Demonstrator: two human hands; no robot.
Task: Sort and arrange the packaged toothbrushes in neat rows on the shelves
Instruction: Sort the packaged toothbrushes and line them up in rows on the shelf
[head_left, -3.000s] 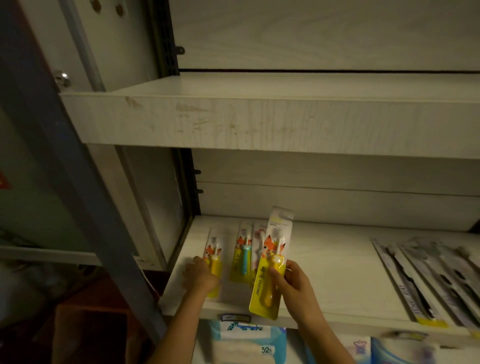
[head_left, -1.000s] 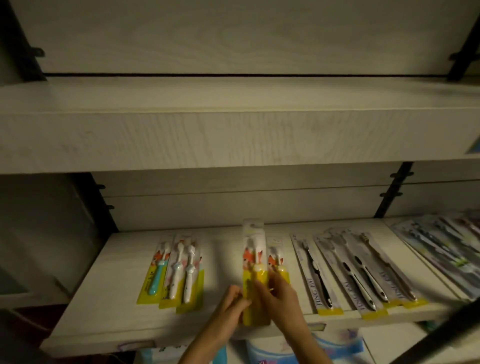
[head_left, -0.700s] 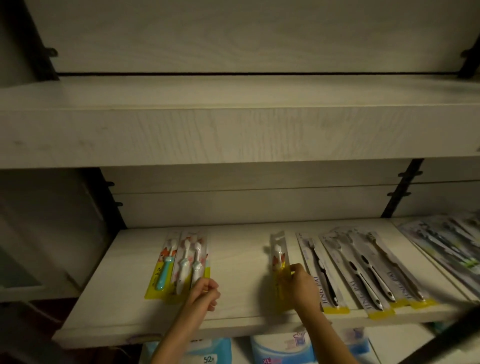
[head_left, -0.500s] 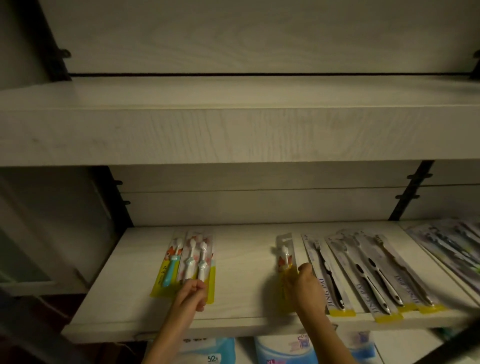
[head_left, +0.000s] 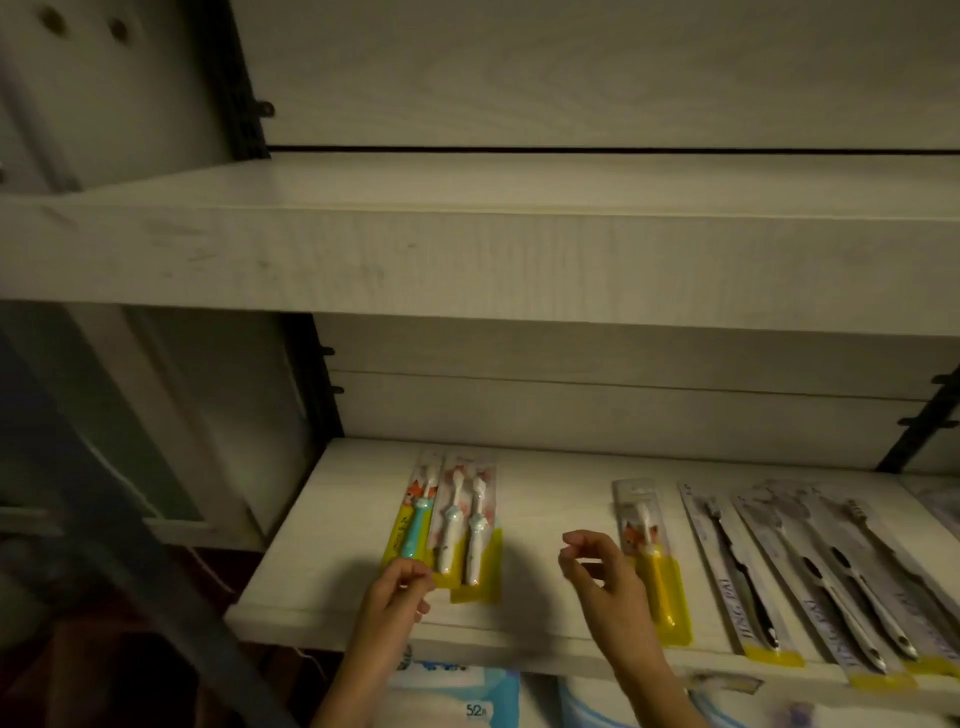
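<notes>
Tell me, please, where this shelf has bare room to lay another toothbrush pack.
Bare shelf board lies between the white-brush packs and the yellow pack, under the right hand, and left of the teal pack. Rightward, the dark-brush packs crowd together.
</notes>
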